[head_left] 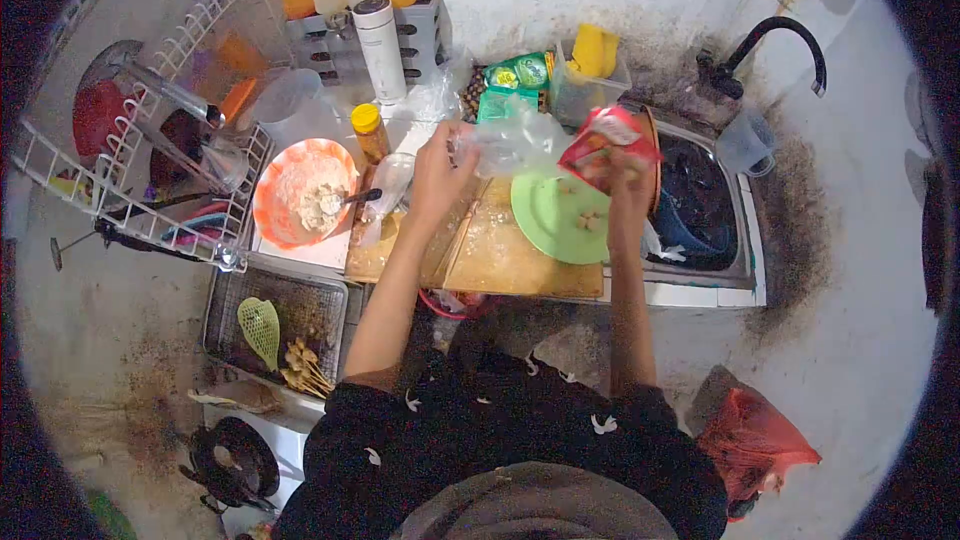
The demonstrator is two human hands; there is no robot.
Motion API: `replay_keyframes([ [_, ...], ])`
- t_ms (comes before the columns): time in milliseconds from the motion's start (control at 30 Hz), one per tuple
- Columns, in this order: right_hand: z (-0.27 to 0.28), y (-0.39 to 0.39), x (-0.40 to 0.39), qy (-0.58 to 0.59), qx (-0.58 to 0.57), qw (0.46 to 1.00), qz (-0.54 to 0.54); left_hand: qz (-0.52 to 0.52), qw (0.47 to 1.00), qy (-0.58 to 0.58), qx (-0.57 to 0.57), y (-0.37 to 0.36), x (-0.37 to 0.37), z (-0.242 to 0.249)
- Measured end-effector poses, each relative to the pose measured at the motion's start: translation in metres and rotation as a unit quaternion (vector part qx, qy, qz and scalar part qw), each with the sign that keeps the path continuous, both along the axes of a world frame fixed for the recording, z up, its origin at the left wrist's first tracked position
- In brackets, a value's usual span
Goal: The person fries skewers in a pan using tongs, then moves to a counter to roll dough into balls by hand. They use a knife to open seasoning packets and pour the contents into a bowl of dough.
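Note:
Closed on a clear plastic bag (525, 143), my left hand (443, 172) is above the wooden board (500, 250). My right hand (625, 168) grips a red packet (603, 143) over the right edge of a green plate (545, 220). A few small pale pieces (588, 221) lie on that plate. The bag stretches from my left hand toward the packet. To the left of the board stands an orange-and-white bowl (285, 175) with a pale floury mixture and a dark-handled utensil in it.
A jar with a yellow lid (370, 132) and a white bottle (380, 55) stand behind the board. The sink (735, 230) with a black faucet (790, 25) is at the right. A wire rack (235, 240) and a tray with skewers (345, 315) are at the left.

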State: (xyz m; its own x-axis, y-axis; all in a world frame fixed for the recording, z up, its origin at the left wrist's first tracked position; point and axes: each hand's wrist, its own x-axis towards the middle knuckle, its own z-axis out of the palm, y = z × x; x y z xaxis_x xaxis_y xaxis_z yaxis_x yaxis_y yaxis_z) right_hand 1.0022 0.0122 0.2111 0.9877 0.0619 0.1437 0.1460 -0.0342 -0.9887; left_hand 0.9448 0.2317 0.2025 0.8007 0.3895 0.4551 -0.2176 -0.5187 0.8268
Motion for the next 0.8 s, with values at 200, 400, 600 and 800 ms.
replay_keyframes([
  [200,0.043,0.039,-0.008,-0.327,-0.111,0.936,0.07,-0.018,0.995,-0.058,0.082,-0.017,-0.006,0.021],
  [400,0.026,0.077,0.023,-0.29,-0.378,0.853,0.214,-0.046,0.996,-0.069,0.025,0.003,-0.014,0.048],
  [600,0.028,0.118,0.073,-0.391,-0.55,0.717,0.178,-0.145,0.98,-0.129,0.04,0.012,-0.01,0.08],
  [800,0.074,0.117,0.081,-0.42,-0.588,0.667,0.178,-0.048,0.921,0.015,0.386,0.076,-0.008,0.082],
])
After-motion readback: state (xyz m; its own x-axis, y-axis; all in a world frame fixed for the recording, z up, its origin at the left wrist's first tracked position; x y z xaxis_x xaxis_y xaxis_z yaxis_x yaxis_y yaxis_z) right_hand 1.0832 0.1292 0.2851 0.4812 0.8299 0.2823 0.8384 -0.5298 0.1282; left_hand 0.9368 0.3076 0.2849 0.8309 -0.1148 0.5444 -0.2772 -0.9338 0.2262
